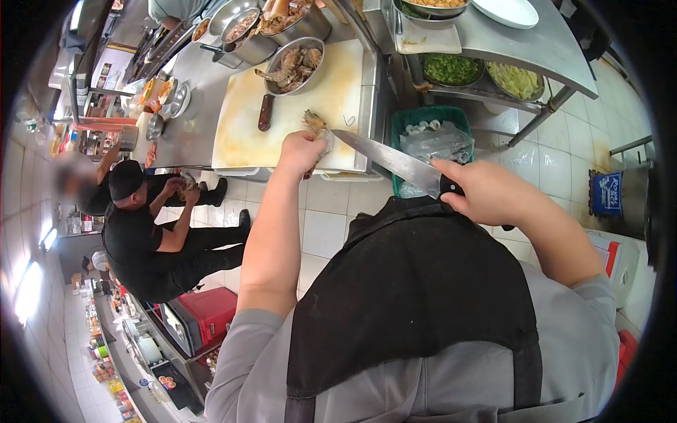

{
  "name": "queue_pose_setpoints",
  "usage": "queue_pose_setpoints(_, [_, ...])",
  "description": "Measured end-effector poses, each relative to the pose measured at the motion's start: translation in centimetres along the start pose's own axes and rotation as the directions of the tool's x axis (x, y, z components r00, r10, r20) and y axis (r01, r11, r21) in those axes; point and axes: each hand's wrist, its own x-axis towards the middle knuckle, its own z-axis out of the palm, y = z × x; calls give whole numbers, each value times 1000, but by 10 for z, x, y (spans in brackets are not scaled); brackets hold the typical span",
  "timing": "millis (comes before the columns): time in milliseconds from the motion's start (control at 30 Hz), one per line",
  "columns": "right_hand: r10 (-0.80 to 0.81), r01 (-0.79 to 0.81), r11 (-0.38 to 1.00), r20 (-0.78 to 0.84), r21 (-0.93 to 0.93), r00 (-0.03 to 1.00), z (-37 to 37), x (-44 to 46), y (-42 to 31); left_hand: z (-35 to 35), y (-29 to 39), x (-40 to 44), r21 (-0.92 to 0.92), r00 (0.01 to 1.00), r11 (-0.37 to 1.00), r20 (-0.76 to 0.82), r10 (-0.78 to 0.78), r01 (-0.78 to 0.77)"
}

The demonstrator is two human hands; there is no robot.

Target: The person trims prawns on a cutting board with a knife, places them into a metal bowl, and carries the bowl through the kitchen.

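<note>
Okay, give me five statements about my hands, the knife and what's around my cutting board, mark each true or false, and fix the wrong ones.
1. The right hand has its grip on the large knife. True.
2. The large knife's tip points toward the left hand. True.
3. The left hand is empty. False: it holds a small food piece.
4. A metal bowl of food stands on the cutting board. True.
5. The basket beside the cutting board is red. False: the basket is green.
</note>
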Motion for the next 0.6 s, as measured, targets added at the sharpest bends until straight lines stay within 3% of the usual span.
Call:
queue_pose_setpoints(333, [-10, 10, 1000, 38, -5, 999, 0, 9, -1, 5, 8, -9, 99, 990, 987, -47, 132, -127])
queue_pose_setpoints(533, [30, -30, 1000, 89, 0, 996, -11, 4, -4, 5, 21, -23, 279, 962, 942, -143, 235, -188])
queue_pose_setpoints(600, [30, -28, 999, 76, -21, 997, -9, 3, 0, 0, 24, -27, 223, 966, 958, -145, 215, -180])
